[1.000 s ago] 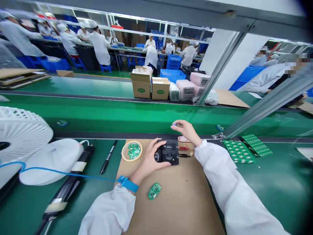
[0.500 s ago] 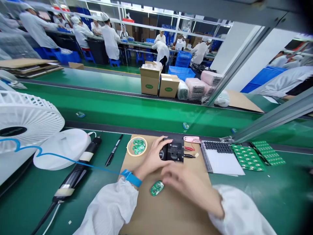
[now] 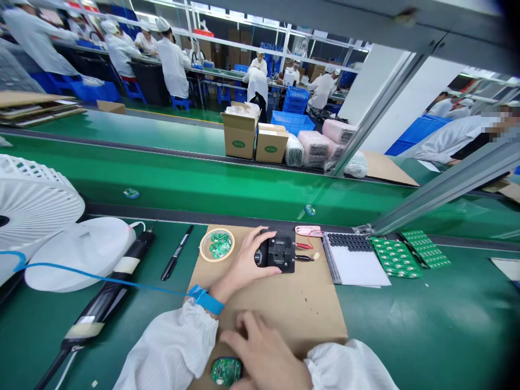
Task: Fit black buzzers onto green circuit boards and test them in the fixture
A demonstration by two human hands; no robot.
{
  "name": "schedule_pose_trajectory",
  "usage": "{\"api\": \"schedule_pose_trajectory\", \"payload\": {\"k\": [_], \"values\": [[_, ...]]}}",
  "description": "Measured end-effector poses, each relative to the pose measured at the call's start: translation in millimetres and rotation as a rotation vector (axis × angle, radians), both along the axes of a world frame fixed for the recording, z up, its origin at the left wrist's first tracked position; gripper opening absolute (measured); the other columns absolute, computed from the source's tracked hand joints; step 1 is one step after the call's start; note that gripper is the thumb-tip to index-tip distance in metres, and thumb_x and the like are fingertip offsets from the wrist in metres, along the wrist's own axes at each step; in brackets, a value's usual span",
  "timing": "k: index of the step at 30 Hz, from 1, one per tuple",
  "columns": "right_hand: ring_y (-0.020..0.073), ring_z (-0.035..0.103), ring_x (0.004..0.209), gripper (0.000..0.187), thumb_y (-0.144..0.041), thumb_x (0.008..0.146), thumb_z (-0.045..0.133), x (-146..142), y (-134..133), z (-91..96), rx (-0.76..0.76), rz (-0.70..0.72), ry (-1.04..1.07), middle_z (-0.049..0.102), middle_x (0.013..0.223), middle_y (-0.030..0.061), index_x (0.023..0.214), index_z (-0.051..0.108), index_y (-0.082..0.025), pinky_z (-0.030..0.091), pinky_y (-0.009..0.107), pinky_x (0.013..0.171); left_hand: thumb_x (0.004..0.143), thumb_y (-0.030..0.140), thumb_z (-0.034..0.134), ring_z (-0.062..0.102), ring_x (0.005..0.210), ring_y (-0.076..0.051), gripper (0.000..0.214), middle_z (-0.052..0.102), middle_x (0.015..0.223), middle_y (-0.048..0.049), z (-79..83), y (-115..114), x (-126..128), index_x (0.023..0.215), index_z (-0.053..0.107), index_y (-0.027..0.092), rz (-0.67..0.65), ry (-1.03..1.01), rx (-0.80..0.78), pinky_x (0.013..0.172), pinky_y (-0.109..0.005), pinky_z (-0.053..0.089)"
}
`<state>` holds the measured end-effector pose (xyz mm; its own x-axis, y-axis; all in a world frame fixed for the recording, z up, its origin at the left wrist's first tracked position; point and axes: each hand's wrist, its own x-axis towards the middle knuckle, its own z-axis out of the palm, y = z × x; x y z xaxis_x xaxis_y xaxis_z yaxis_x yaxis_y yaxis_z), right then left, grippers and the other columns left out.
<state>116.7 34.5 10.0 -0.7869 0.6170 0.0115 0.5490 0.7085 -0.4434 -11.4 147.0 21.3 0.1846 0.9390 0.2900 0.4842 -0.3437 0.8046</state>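
Now the right hand (image 3: 264, 352) has dropped onto the green circuit board (image 3: 226, 371) at the near edge of the cardboard mat (image 3: 312, 314); hands well apart, with the left hand (image 3: 244, 262) clamped on the black test jig (image 3: 279, 251) farther up that mat.

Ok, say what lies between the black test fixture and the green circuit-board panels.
Head view: red and black leads, then a white pad with black dots, between the black test fixture and green circuit-board panels.
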Motion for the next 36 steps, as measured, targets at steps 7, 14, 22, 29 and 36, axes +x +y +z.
{"api": "schedule_pose_trajectory", "payload": {"k": [7,14,22,29,36], "values": [[0.0199,0.063,0.075,0.036,-0.036,0.072,0.076,-5,-5,6.1,-0.170,-0.033,0.069,0.060,0.096,0.0022,0.101,0.058,-0.026,0.055,0.029,0.063,0.066,0.034,0.086,0.034,0.140,-0.033,0.080,0.035,0.149,-0.0111,-1.4,0,-1,0.136,0.047,0.031,-0.013,-0.008,-0.018,0.115,-0.051,0.031],[0.0183,0.063,0.097,0.023,-0.031,0.093,0.053,62,73,63.3,-0.487,-0.295,0.855,0.058,0.108,0.0061,0.116,0.049,-0.026,0.055,0.033,0.087,0.069,0.031,0.084,0.035,0.140,-0.032,0.075,0.037,0.148,-0.0100,-1.4,0,0,0.134,0.048,0.031,-0.016,-0.020,0.000,0.116,-0.049,0.032],[0.0248,0.054,0.121,0.010,-0.027,0.090,0.062,58,108,37.9,0.164,-0.499,0.772,0.057,0.123,0.0095,0.099,0.060,-0.025,0.047,0.045,0.102,0.067,0.032,0.085,0.035,0.140,-0.032,0.078,0.036,0.148,-0.0099,0.2,0,-1,0.135,0.047,0.030,-0.017,-0.023,-0.012,0.115,-0.049,0.032],[0.0295,0.041,0.137,0.016,-0.026,0.092,0.062,60,110,21.3,0.356,-0.395,0.501,0.061,0.133,0.0074,0.107,0.060,-0.025,0.030,0.059,0.111,0.068,0.036,0.085,0.034,0.140,-0.032,0.078,0.037,0.147,-0.0102,-2.9,2,-1,0.135,0.046,0.031,-0.029,-0.025,-0.005,0.115,-0.049,0.031],[0.0250,0.044,0.136,0.026,-0.025,0.095,0.057,66,115,25.4,0.420,-0.294,0.476,0.062,0.132,0.0067,0.121,0.056,-0.026,0.030,0.052,0.112,0.067,0.034,0.086,0.035,0.139,-0.031,0.078,0.037,0.146,-0.0105,-2.3,2,-2,0.134,0.046,0.030,-0.030,-0.016,0.007,0.115,-0.048,0.031]]}}
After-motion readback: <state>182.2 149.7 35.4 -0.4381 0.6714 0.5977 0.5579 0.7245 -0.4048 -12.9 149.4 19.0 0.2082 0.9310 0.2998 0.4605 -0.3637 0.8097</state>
